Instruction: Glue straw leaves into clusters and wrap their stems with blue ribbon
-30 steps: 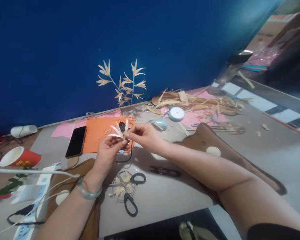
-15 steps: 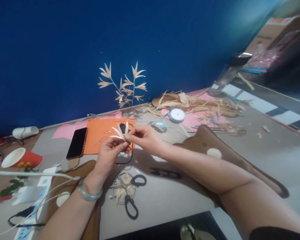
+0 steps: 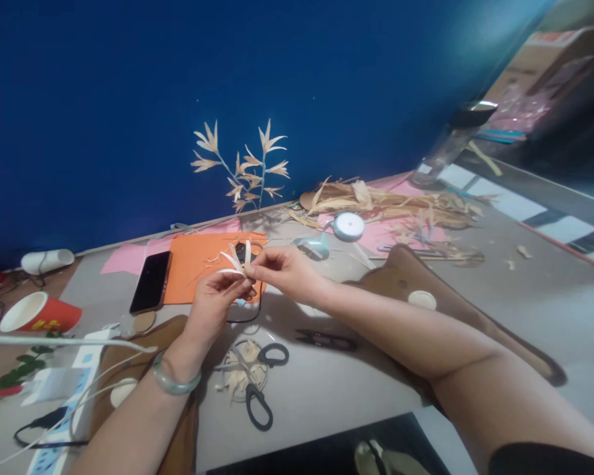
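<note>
Pale, pointed husk petals fan upward as a small flower between my two hands, above the table's middle. My left hand pinches the flower low down from the left, fingers closed. From the right, my right hand is closed with thumb and index finger on the flower's base. The fingertips nearly touch and cover the base. Behind the hands lies an orange sheet with thin scraps on it. Closer to me, black-handled scissors rest over a round dish of cut husk pieces.
Thread snips lie below my right forearm. A ribbon spool and dried husks are at the back right. At left are a phone, a red paper cup and a power strip with cables. A finished flower branch stands behind.
The view has shifted very slightly. Both hands keep their pinch on the flower in nearly the same place.
</note>
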A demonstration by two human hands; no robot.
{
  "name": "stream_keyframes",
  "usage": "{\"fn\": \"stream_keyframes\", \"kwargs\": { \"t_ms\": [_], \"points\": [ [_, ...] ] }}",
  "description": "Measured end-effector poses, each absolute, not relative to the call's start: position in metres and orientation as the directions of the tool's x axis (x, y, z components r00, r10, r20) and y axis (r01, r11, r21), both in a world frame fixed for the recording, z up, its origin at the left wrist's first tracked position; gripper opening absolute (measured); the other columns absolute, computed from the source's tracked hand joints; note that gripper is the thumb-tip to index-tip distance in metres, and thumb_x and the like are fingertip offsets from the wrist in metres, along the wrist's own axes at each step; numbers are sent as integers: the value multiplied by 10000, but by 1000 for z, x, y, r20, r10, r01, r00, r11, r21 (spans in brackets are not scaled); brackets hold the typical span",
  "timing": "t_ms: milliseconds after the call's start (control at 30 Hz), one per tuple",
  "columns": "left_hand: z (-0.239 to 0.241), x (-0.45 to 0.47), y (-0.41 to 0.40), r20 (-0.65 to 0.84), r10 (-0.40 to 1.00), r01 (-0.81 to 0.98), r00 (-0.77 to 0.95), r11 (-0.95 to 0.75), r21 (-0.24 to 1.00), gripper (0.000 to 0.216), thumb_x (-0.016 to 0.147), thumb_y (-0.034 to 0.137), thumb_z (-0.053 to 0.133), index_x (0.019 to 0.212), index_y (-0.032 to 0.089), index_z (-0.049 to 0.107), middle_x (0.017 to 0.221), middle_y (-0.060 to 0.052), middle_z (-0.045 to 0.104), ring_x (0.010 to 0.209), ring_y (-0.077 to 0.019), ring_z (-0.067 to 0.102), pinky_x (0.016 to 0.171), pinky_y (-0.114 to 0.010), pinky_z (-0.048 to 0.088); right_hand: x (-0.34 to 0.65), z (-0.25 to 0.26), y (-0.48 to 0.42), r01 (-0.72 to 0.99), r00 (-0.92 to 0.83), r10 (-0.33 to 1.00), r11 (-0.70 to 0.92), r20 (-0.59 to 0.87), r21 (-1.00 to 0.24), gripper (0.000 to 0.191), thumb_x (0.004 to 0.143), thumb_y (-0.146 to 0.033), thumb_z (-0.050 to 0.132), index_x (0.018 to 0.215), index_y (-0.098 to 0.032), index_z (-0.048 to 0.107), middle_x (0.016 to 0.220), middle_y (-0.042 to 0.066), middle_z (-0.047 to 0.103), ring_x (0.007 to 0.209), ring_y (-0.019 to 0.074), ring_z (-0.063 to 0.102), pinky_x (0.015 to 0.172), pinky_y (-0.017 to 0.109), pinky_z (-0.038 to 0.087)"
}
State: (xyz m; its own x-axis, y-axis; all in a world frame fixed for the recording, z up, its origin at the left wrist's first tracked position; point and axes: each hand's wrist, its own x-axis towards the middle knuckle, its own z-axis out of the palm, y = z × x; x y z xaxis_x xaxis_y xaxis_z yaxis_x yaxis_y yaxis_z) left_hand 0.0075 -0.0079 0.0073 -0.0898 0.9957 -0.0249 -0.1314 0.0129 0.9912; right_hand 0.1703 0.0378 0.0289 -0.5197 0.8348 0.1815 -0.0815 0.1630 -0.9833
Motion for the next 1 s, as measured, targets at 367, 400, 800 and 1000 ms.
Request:
{"fn": "stream_keyframes", "kwargs": {
  "t_ms": [367, 400, 800, 1000],
  "points": [
    [6, -4, 6, -62, 957, -309, -283, -30, 950, 321, 565, 277, 856, 746, 135, 632, 752, -30, 728, 569, -99, 652, 557, -200, 518, 177, 37, 61, 75, -234, 915, 353, 328, -932, 177, 862, -323, 538, 881, -154, 587, 743, 3, 613, 620, 102, 527, 609, 249, 427],
    [6, -6, 7, -74, 953, -321, -294, -25, 947, 337, 557, 276, 858, 762, 133, 632, 738, -27, 724, 572, -100, 654, 561, -200, 519, 178, 36, 65, 224, -283, 888, 428, 362, -876, 160, 853, -298, 546, 866, -149, 600, 773, 21, 624, 674, 120, 545, 655, 266, 433],
    [6, -8, 8, -51, 954, -405, -296, -77, 911, 370, 514, 271, 863, 777, 121, 649, 676, -13, 704, 548, -89, 640, 536, -186, 502, 140, 1, 83, 801, -598, 801, 599, 22, -7, 204, 887, -225, 509, 951, -105, 661, 936, 177, 707, 905, 274, 638, 911, 406, 363],
    [6, -11, 9, -40, 944, -416, -327, -106, 903, 395, 509, 291, 861, 792, 119, 646, 669, -9, 693, 548, -90, 632, 529, -188, 485, 142, 8, 85, 818, -567, 821, 571, 72, -63, 360, 803, -230, 603, 1141, -121, 538, 1031, 153, 692, 922, 259, 639, 728, 300, 419]
  ]
}}
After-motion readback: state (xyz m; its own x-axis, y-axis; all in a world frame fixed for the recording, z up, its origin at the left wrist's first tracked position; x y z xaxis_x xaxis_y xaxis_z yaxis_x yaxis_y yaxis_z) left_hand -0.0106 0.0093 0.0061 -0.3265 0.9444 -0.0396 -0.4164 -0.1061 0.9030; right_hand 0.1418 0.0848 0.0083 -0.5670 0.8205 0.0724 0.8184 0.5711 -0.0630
